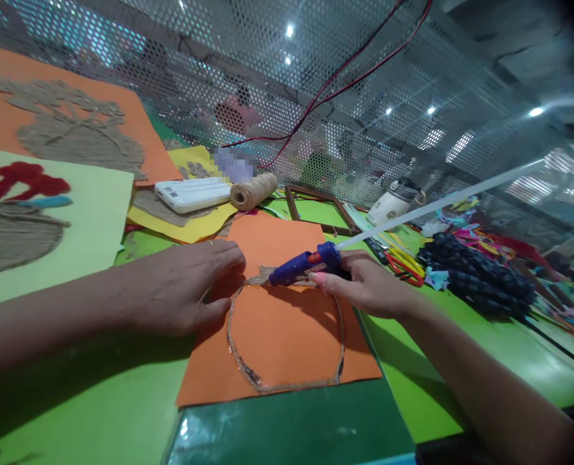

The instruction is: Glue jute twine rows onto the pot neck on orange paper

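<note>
My right hand (371, 284) is closed round a blue hot glue gun (306, 263), its nozzle pointing left. A long, pale glue stick (441, 205) juts from its back end. Under the nozzle, a piece of twine (266, 274) lies on a sheet of orange paper (287, 336). Twine (296, 388) also outlines a rounded pot shape lower on the sheet, with shiny glue along its left side. My left hand (190, 284) rests at the sheet's left edge, fingers bent and thumb apart from them. Its fingertips are partly hidden, close to the twine.
A twine roll (255, 191) and a white power bank (192, 194) lie behind the sheet. Finished twine pictures (83, 142) cover the left. Further right are a brown frame (294, 205), a bottle (394, 201), scissors (405, 268) and dark checked fabric (478, 274). Perforated metal (267, 77) stands behind.
</note>
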The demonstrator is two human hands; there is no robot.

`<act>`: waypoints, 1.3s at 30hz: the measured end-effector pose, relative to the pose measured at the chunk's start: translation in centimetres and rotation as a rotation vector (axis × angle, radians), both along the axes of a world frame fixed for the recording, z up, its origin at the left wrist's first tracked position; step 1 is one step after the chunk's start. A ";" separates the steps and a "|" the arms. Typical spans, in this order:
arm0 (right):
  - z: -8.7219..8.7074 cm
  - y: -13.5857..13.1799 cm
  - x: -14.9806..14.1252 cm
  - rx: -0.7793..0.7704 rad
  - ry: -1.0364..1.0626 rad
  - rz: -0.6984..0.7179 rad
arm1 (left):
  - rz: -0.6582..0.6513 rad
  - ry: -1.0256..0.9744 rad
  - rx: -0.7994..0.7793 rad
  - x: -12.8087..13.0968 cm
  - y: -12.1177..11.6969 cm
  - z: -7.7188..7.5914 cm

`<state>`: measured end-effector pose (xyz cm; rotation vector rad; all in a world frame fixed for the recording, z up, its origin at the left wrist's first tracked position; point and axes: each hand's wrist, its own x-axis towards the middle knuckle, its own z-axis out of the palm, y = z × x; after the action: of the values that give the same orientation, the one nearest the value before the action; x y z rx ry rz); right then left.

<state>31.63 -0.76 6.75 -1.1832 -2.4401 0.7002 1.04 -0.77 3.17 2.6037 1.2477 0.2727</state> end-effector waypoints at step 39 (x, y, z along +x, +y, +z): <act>-1.1 -0.9 -1.9 -0.022 0.065 -0.004 | 0.005 0.029 -0.014 0.7 -1.2 1.1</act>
<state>29.74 -1.63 5.68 -1.1547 -2.3816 0.7538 1.75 -1.96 4.31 2.6022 1.2614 0.2272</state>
